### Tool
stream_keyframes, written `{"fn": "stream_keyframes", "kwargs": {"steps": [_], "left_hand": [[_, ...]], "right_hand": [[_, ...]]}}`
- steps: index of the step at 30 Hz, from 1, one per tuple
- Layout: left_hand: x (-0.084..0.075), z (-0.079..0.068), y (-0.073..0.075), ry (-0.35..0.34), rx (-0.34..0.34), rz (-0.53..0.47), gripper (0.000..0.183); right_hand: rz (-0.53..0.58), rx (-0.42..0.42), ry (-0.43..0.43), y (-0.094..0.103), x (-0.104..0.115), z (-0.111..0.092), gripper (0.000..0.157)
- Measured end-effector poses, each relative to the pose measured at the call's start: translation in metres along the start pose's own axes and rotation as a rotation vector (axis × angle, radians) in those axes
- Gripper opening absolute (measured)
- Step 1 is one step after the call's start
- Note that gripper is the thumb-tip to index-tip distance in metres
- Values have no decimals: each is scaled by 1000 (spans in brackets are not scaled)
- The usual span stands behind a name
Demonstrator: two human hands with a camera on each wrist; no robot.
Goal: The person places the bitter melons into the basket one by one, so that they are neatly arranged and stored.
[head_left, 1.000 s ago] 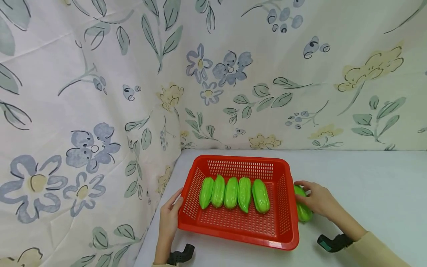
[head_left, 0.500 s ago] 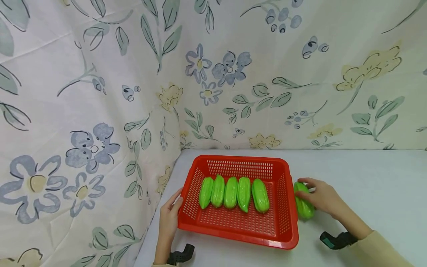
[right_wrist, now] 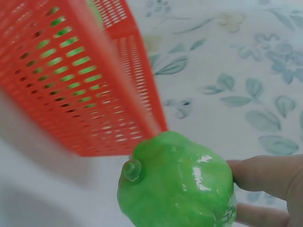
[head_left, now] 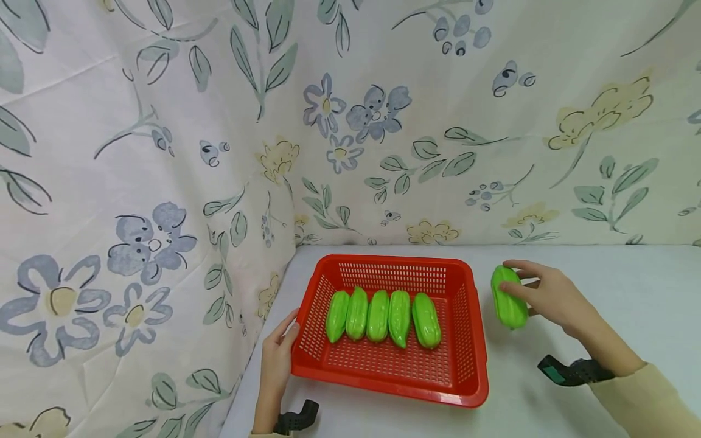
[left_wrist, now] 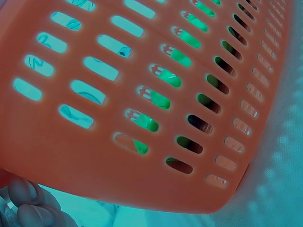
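Note:
My right hand [head_left: 555,298] pinches a shiny green, ridged gourd-like vegetable [head_left: 509,311] between thumb and fingers. It hangs just right of the red plastic basket [head_left: 383,387], above the white table. In the right wrist view the gourd [right_wrist: 175,184] shows a small stub at its near end, with fingers [right_wrist: 260,176] along its right side. My left hand [head_left: 276,359] holds the basket by its left rim. Its fingertips [left_wrist: 40,210] show below the slotted basket wall in the left wrist view. Several matching gourds [head_left: 378,316] lie side by side in a row inside.
The basket's right part shows bare perforated floor [head_left: 418,370] beside the row. White tabletop [head_left: 646,304] stretches to the right. A curtain with a flower print [head_left: 438,201] stands behind the table and along its left side. Each wrist wears a black camera mount [head_left: 575,372].
My right hand has lifted the green gourd from beside the basket's right wall, carrying it up and slightly right. The left hand and the basket have stayed put.

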State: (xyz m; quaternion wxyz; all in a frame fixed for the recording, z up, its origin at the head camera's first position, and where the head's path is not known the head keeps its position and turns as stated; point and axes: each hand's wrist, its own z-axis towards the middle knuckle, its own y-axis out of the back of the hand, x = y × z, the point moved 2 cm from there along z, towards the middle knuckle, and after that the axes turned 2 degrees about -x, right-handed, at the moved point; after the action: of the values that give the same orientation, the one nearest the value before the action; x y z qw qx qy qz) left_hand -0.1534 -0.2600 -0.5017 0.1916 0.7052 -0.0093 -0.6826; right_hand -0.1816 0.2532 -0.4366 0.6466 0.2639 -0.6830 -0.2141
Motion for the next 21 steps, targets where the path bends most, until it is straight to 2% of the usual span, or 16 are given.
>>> {"fn": "stream_keyframes", "kwargs": {"steps": [11, 21], "left_hand": [[-3, 0, 0, 23, 18, -4, 44], [-3, -1, 0, 20, 15, -10, 43]], "right_hand": [[30, -26, 29, 17, 24, -4, 67], [35, -16, 73, 3, 47, 1, 66]]}}
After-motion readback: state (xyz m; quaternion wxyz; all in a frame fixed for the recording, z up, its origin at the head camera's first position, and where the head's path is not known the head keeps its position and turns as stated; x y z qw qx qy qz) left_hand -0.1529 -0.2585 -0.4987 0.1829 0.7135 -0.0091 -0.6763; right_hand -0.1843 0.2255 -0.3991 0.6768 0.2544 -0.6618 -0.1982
